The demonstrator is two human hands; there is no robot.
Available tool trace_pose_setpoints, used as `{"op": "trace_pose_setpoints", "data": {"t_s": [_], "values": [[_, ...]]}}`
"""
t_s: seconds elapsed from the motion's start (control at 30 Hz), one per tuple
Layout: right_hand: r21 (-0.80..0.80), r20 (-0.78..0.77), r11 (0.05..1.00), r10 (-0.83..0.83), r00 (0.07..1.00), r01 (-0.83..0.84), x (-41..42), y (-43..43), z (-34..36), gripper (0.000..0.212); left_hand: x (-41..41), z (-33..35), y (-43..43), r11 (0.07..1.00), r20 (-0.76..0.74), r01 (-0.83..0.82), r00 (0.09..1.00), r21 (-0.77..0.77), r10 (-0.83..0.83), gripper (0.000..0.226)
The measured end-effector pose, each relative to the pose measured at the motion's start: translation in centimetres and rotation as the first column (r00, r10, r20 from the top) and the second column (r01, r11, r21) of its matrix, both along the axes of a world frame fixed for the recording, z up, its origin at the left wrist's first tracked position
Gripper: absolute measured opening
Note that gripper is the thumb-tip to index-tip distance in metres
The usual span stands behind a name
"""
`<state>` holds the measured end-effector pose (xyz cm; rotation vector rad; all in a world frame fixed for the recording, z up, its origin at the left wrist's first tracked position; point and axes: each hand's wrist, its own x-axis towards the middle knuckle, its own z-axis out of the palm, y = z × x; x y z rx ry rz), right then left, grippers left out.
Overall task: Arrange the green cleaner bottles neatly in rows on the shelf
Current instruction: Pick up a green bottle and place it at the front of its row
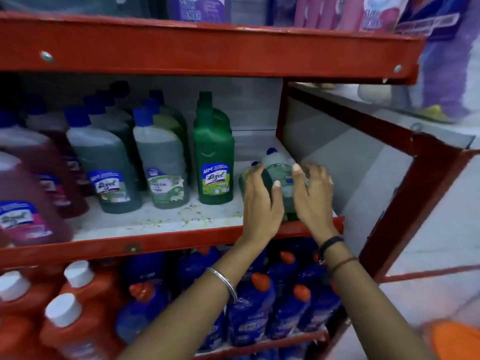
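Left hand (262, 201) fingers curled round small green bottle (279, 183), thumb on its front; right hand (313, 196) fingers spread, touching its right side. Bottle stands at shelf (161, 224) front edge; tall green bottle (213, 157) left of fingers.

Green bottles (213, 149), red shelf (181, 241)

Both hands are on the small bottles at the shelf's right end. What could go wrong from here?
1. The small bottles stand close to the shelf's front edge; a nudge from the left hand or right hand might tip one off.
2. The tall green bottle stands just left of the left hand; a sideways slide could knock it over.
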<state>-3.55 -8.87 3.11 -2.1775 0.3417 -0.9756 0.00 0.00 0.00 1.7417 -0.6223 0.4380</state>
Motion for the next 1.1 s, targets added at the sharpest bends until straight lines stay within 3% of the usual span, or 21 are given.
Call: {"op": "trace_pose_setpoints", "data": {"t_s": [0.13,0.2,0.33,0.43,0.5,0.6,0.67,0.77,0.9,1.1], "values": [[0.186,-0.122,0.982,0.045,0.991,-0.022,1.5,-2.2,0.4,0.045,1.5,1.3,-1.4,0.998,-0.307,-0.041,0.951,-0.046,0.024,0.040],[0.314,-0.162,0.947,0.124,0.979,-0.068,2.4,-2.8,0.4,0.041,2.3,1.5,-1.7,0.999,-0.367,-0.032,0.930,-0.024,0.021,0.035],[0.318,-0.363,0.948,0.151,0.919,-0.030,4.3,-3.5,0.5,0.034,3.2,2.7,-1.7,0.998,-0.497,-0.064,0.867,-0.015,0.048,0.013],[0.477,-0.350,0.878,0.225,0.909,-0.034,5.1,-3.6,1.2,0.022,3.5,4.3,-1.5,0.978,-0.694,-0.099,0.718,-0.182,-0.056,0.012],[0.588,-0.293,0.806,0.280,0.914,-0.058,4.8,-3.4,1.6,0.034,3.5,4.8,-0.9,0.961,-0.744,-0.052,0.644,-0.273,-0.177,0.012],[0.666,-0.186,0.731,0.355,0.916,-0.148,3.4,-2.6,2.2,0.035,2.3,4.6,0.2,0.894,-0.704,0.023,0.606,-0.448,-0.369,0.010],[0.709,-0.118,0.670,0.418,0.901,-0.218,2.3,-1.9,2.4,0.036,1.4,4.1,1.0,0.832,-0.648,0.079,0.588,-0.549,-0.483,0.024],[0.715,0.010,0.622,0.447,0.895,-0.319,1.1,0.1,2.1,0.036,0.4,4.0,3.1,0.838,-0.610,0.142,0.623,-0.527,-0.489,0.029],[0.676,0.138,0.600,0.466,0.874,-0.427,-0.2,4.2,1.7,0.025,-0.9,4.4,7.6,0.910,-0.528,0.169,0.768,-0.380,-0.363,0.034],[0.591,0.218,0.566,0.575,0.788,-0.576,0.2,11.2,1.7,0.030,-1.6,4.5,15.8,0.980,-0.370,0.060,0.920,-0.192,-0.129,0.045]]}}
